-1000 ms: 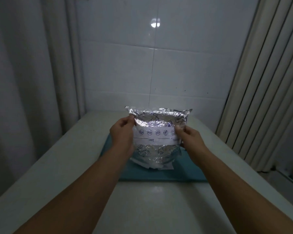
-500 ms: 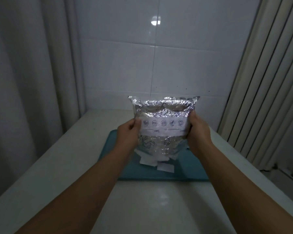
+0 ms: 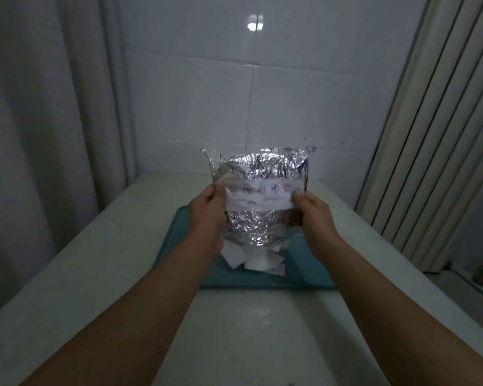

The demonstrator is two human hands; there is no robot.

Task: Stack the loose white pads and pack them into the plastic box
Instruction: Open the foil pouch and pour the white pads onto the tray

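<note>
Head view, both hands [image 3: 207, 210] [image 3: 315, 215] holding foil bag [image 3: 258, 218] over white pads [image 3: 255, 260]

My left hand [image 3: 207, 215] and right hand [image 3: 315, 215] grip a foil pouch [image 3: 258, 201]. White pads [image 3: 254, 260] lie heaped on the teal tray [image 3: 304, 271] beneath it.

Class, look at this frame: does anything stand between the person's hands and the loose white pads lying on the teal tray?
Yes. The foil bag, gripped by the left hand and the right hand, hangs directly over the white pads on the teal tray, hiding part of the pile. Both hands are occupied. No plastic box is visible.
</note>
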